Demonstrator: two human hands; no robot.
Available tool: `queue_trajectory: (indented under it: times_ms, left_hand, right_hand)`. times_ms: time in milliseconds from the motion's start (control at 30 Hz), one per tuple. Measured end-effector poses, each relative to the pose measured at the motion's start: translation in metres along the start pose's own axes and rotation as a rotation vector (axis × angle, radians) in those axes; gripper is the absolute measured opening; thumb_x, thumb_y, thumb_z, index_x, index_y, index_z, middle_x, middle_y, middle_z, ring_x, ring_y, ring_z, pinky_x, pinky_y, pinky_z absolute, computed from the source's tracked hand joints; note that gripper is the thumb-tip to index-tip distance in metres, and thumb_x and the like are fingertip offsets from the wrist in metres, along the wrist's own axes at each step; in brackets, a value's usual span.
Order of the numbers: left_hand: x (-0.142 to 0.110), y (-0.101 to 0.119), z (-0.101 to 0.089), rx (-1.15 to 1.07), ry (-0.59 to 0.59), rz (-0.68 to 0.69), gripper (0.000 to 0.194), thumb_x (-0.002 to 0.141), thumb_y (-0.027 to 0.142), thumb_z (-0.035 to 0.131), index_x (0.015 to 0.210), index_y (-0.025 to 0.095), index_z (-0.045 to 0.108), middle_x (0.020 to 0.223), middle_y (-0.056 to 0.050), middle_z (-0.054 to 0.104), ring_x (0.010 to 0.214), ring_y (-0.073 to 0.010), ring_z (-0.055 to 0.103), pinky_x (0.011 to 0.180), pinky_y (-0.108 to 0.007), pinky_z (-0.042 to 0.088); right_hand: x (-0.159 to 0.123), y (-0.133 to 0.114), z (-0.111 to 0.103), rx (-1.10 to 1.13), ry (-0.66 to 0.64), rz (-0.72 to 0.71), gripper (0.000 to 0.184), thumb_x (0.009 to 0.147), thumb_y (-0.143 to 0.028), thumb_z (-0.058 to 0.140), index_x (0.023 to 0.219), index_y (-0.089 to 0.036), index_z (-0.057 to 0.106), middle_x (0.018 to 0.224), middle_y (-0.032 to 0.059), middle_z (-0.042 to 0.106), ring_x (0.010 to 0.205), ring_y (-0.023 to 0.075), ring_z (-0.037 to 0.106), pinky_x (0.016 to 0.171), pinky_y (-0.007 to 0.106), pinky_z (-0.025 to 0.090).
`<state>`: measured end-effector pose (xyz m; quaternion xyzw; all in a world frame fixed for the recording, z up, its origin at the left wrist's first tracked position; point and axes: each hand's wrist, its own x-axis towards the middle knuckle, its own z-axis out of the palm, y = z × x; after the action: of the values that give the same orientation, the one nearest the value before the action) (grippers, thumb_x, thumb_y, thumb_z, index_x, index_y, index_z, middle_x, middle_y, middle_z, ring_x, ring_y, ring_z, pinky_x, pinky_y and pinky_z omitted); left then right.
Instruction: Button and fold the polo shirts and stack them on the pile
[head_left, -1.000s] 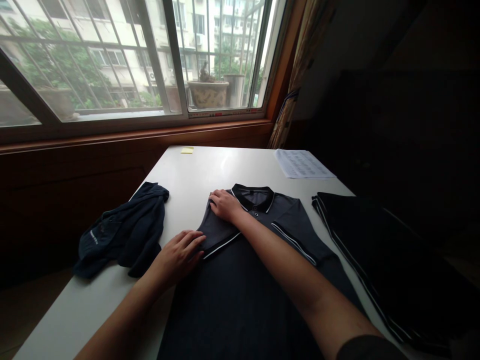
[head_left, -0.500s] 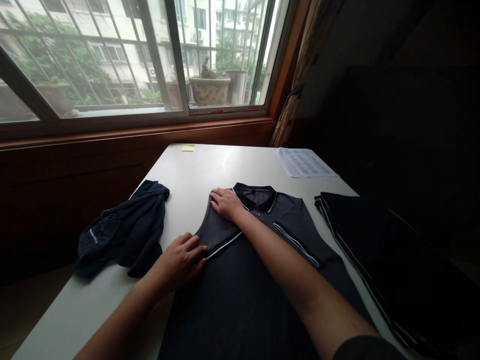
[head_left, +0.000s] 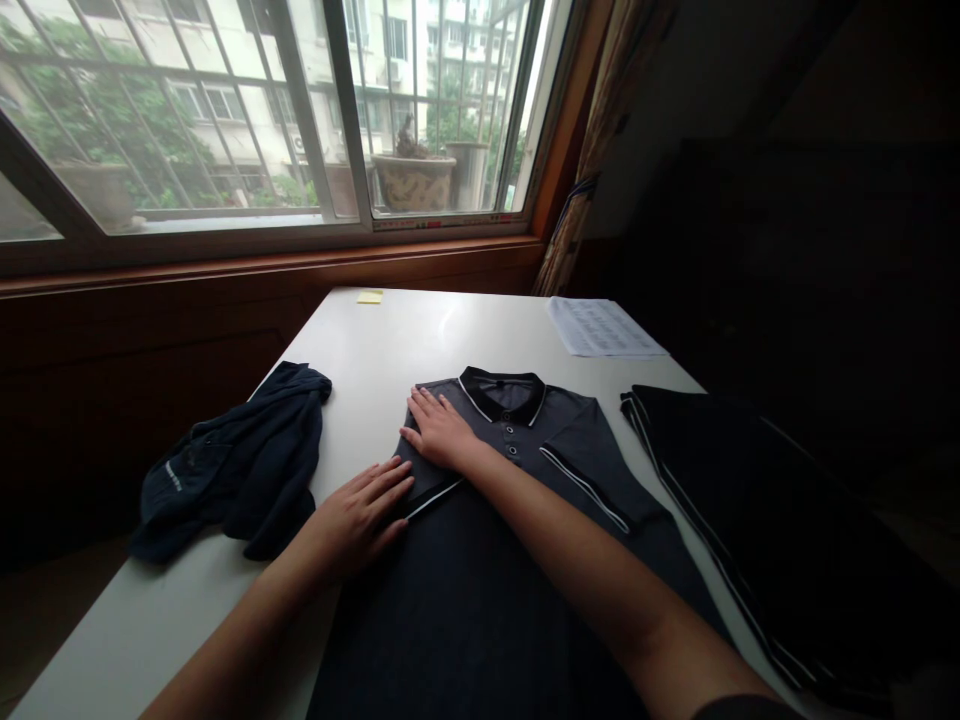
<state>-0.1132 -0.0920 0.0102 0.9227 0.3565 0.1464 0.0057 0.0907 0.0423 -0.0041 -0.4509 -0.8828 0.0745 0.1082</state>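
Note:
A dark grey-blue polo shirt [head_left: 480,570] with a black, white-edged collar lies front up on the table, its collar toward the window. Both of its short sleeves are turned in over the body. Flat on the sleeve at the left shoulder rests my right hand [head_left: 437,428], fingers stretched out; my right forearm crosses the shirt's front. My left hand [head_left: 365,510] lies open on the shirt's left edge, by the white-trimmed cuff of that same sleeve. Neither hand grips anything. The shirt's lower part runs out of view at the bottom.
A crumpled dark navy garment [head_left: 247,460] lies at the table's left edge. Dark clothing with white trim [head_left: 742,500] is stacked on the right. Printed sheets [head_left: 607,328] and a yellow sticky note [head_left: 370,297] lie at the far end of the white table [head_left: 442,335], below the window.
My left hand has let go of the sleeve's cuff and flattened its fingers on the shirt. My right hand has spread flat on the shoulder. The view has shifted slightly.

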Motion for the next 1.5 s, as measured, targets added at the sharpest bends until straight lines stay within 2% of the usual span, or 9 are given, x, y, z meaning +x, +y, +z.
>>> queue_trajectory:
  times_ms: [167,400,567,833,933,1067,1200,1333,1500]
  left_hand:
    - [-0.004,-0.003,0.004,-0.022,-0.105,-0.006,0.058,0.101,0.042,0.049,0.154,0.023,0.035,0.159,-0.009,0.039,0.147,-0.0281,0.035,0.119,-0.052,0.037]
    - [-0.005,0.002,-0.002,-0.03,-0.131,-0.015,0.065,0.099,0.047,0.05,0.157,0.026,0.029,0.161,-0.008,0.034,0.149,-0.027,0.032,0.121,-0.05,0.032]
    - [-0.007,0.007,0.001,0.016,-0.106,-0.041,0.075,0.097,0.057,0.05,0.159,0.026,0.022,0.164,-0.008,0.028,0.151,-0.0279,0.027,0.123,-0.05,0.026]
    - [-0.009,0.008,0.004,0.068,-0.156,-0.062,0.076,0.098,0.061,0.044,0.16,0.027,0.015,0.166,-0.006,0.02,0.152,-0.0277,0.023,0.124,-0.05,0.021]
    - [-0.009,0.007,0.004,0.068,-0.151,-0.057,0.076,0.098,0.061,0.044,0.16,0.028,0.014,0.166,-0.005,0.02,0.152,-0.0273,0.024,0.124,-0.049,0.022]
    - [-0.008,0.005,0.004,0.083,-0.141,-0.05,0.075,0.098,0.061,0.044,0.16,0.029,0.016,0.165,-0.005,0.024,0.15,-0.0282,0.028,0.123,-0.052,0.024]
    - [-0.004,0.003,0.007,0.107,-0.088,-0.069,0.064,0.101,0.055,0.042,0.158,0.029,0.026,0.161,-0.005,0.036,0.144,-0.0274,0.04,0.121,-0.052,0.029]
    - [0.0,0.0,0.011,0.114,-0.021,-0.117,0.056,0.101,0.05,0.044,0.153,0.029,0.039,0.153,-0.005,0.049,0.134,-0.0278,0.051,0.115,-0.05,0.037]
    - [0.002,-0.002,0.014,0.103,-0.012,-0.154,0.05,0.101,0.048,0.046,0.148,0.03,0.046,0.15,-0.004,0.052,0.127,-0.0274,0.054,0.111,-0.049,0.042]
  right_hand:
    - [0.003,0.002,0.001,0.006,-0.021,0.007,0.073,0.101,-0.06,0.027,0.157,-0.013,0.031,0.166,0.0097,0.018,0.154,0.0234,0.014,0.124,0.048,0.014]
    - [0.016,0.006,-0.003,0.025,-0.069,0.056,0.077,0.099,-0.064,0.025,0.158,-0.015,0.028,0.167,0.009,0.013,0.155,0.024,0.011,0.124,0.05,0.011]
    - [0.024,0.008,-0.003,0.037,-0.092,0.084,0.078,0.099,-0.065,0.024,0.159,-0.015,0.026,0.168,0.009,0.011,0.155,0.0249,0.009,0.125,0.051,0.009]
    - [0.022,0.014,-0.004,0.103,0.02,0.045,0.066,0.103,-0.052,0.029,0.156,-0.012,0.031,0.166,0.0127,0.019,0.154,0.0246,0.017,0.124,0.05,0.015]
    - [0.002,0.022,-0.014,0.148,0.127,-0.021,0.061,0.104,-0.044,0.032,0.154,-0.01,0.034,0.164,0.0154,0.025,0.153,0.025,0.021,0.123,0.047,0.022]
    - [-0.044,0.053,-0.04,0.208,0.339,-0.088,0.051,0.104,-0.037,0.034,0.148,-0.015,0.047,0.154,0.013,0.046,0.145,0.0234,0.038,0.121,0.044,0.031]
    - [-0.098,0.11,-0.057,0.13,0.522,0.128,0.047,0.103,-0.033,0.033,0.137,-0.014,0.059,0.137,0.0139,0.062,0.132,0.0238,0.054,0.115,0.043,0.04]
    - [-0.142,0.16,-0.052,-0.064,0.401,0.323,0.049,0.102,-0.033,0.031,0.136,-0.012,0.059,0.14,0.0141,0.06,0.133,0.0254,0.052,0.116,0.045,0.038]
    - [-0.161,0.187,-0.041,-0.136,0.292,0.408,0.055,0.1,-0.039,0.035,0.141,-0.009,0.055,0.15,0.0157,0.05,0.142,0.0289,0.041,0.119,0.047,0.031]
